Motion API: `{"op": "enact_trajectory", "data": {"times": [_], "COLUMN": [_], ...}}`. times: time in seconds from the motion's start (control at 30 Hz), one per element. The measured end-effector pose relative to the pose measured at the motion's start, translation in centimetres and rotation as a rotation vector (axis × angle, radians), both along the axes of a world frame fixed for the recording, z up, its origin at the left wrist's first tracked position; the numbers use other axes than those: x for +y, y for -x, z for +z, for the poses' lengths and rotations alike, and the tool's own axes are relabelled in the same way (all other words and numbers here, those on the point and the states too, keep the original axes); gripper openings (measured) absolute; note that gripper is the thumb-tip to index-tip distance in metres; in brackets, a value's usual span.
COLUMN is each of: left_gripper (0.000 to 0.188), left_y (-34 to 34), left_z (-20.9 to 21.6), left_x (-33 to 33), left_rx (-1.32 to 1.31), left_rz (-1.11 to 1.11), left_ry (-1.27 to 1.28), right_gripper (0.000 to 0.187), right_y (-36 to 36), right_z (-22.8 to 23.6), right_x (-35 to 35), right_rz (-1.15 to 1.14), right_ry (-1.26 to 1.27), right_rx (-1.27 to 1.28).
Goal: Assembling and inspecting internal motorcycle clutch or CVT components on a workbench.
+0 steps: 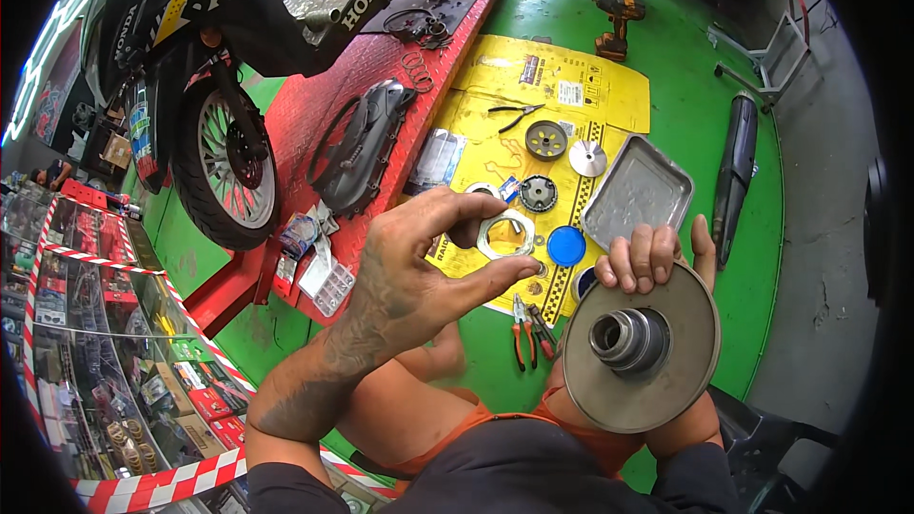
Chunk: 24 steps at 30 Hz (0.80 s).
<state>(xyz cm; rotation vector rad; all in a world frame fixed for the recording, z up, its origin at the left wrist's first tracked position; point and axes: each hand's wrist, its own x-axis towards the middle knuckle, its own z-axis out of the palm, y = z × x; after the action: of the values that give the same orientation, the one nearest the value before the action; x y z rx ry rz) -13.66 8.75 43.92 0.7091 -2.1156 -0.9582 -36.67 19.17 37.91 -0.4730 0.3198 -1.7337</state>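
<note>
Between the thumb and fingertips of my left hand [409, 252] is a large thin silver ring nut [489, 248], held up over the yellow cardboard. My right hand [652, 257] grips a round grey metal pulley [609, 395] by its far rim, with the fingers over the edge. The pulley's hollow threaded hub [628, 338] faces up toward me. The two parts are apart. Beyond my hands lie a clutch assembly [539, 194], a dark round clutch bell [546, 140], a shiny metal disc [588, 158] and a blue round lid [566, 246].
Orange-handled pliers [519, 338] lie near my legs. A metal tray [592, 212] sits on the yellow cardboard [609, 86], with a cordless drill [619, 24] behind. At left, a scooter [228, 148] stands by a red ramp [419, 114] carrying a black cover [367, 152]. A glass display case [114, 343] flanks me.
</note>
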Motion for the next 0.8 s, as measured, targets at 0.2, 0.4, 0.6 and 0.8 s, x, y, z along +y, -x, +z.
{"op": "enact_trajectory", "data": {"times": [0.2,0.4,0.6,0.8], "left_gripper": [0.044,0.044,0.047,0.047], "left_y": [0.10,0.09,0.20,0.60], "left_z": [0.00,0.27,0.47,0.78], "left_x": [0.15,0.48,0.51,0.94], "left_rx": [-0.005,-0.047,-0.078,-0.152], "left_rz": [-0.004,0.013,0.021,0.055], "left_ry": [-0.090,-0.081,0.053,0.153], "right_gripper": [0.068,0.068,0.067,0.066], "right_y": [0.01,-0.19,-0.60,-0.45], "right_z": [-0.19,-0.22,0.09,-0.34], "right_x": [0.07,0.08,0.02,-0.22], "right_rz": [-0.002,0.001,-0.001,0.023], "right_ry": [-0.014,-0.028,-0.061,-0.059], "right_rx": [-0.002,0.001,-0.018,-0.015]}}
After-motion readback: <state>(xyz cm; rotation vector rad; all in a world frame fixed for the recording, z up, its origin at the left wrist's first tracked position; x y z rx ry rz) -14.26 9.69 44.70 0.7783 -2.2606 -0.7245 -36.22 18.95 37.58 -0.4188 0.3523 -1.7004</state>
